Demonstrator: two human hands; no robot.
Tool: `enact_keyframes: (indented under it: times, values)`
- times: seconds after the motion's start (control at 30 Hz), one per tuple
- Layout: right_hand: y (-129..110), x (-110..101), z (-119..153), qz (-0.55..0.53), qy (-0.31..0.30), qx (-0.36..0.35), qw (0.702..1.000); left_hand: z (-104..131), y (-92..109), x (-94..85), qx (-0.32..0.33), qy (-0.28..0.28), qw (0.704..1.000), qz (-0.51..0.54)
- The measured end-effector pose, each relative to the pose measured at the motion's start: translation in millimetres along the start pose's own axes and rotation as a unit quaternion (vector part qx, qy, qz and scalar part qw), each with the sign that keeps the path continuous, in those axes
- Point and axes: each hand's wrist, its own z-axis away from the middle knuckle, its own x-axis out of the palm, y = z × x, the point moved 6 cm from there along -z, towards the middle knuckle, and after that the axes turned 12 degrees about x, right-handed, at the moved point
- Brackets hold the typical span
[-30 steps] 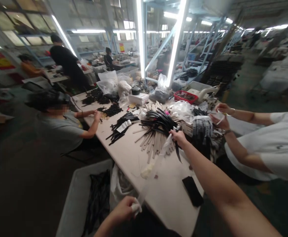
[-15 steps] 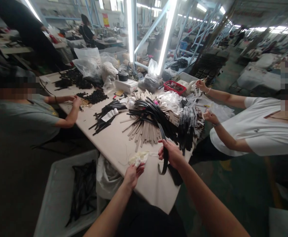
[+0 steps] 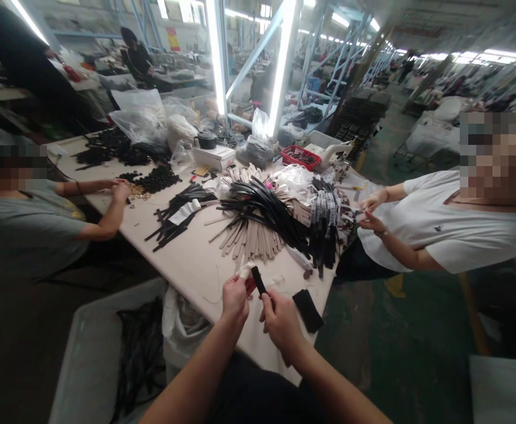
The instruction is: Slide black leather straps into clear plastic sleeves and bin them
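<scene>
Near the front corner of the table [image 3: 182, 268], my left hand [image 3: 235, 297] is closed on a crumpled white cloth [image 3: 245, 271]. My right hand [image 3: 280, 321] pinches a black strip [image 3: 258, 281], whose upper end stands beside the cloth. The two hands are close together. Beyond them lies a fanned pile of beige strips [image 3: 251, 241] with black strips [image 3: 267, 209] across it. A flat black piece [image 3: 308, 310] rests at the table edge, right of my right hand.
A person in grey [image 3: 28, 229] works at the left side, another in a white shirt [image 3: 435, 224] at the right. A white bin [image 3: 85, 335] stands below the table's left edge. Farther back are a red basket [image 3: 301, 158] and plastic bags [image 3: 141, 115].
My hands have come together. The long black strip, which hung curved from my right hand, now shows as a short upright length beside the cloth. The right person's hands have drawn together.
</scene>
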Motion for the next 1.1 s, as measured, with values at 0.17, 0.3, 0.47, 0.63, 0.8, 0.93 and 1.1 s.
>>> enact_keyframes:
  times: [0.17,0.3,0.47,0.63,0.8,0.93,1.1]
  values:
    - [9.7,10.8,0.8,0.017,0.017,0.007,1.0,1.2,2.2,8.9,-0.016,0.022,0.999,0.032]
    - [11.7,13.8,2.6,0.002,0.011,0.011,1.0,-0.5,6.2,11.5,-0.033,0.04,0.997,0.058]
    - [9.2,12.8,4.6,0.017,0.027,-0.01,0.999,-4.8,8.0,12.1,-0.042,0.051,0.996,0.066]
    - [4.4,11.6,5.9,0.053,0.039,-0.049,0.997,-4.4,6.4,12.7,-0.028,0.044,0.997,0.063]
    - [3.5,13.4,3.8,0.066,0.044,-0.049,0.996,2.3,7.0,15.3,-0.029,0.036,0.997,0.067]
    - [7.3,14.2,3.9,0.063,0.048,-0.035,0.996,4.9,11.7,15.8,-0.027,0.035,0.996,0.076]
    - [10.0,15.0,5.3,0.066,0.038,-0.038,0.996,7.6,13.7,13.7,-0.027,0.022,0.998,0.055]
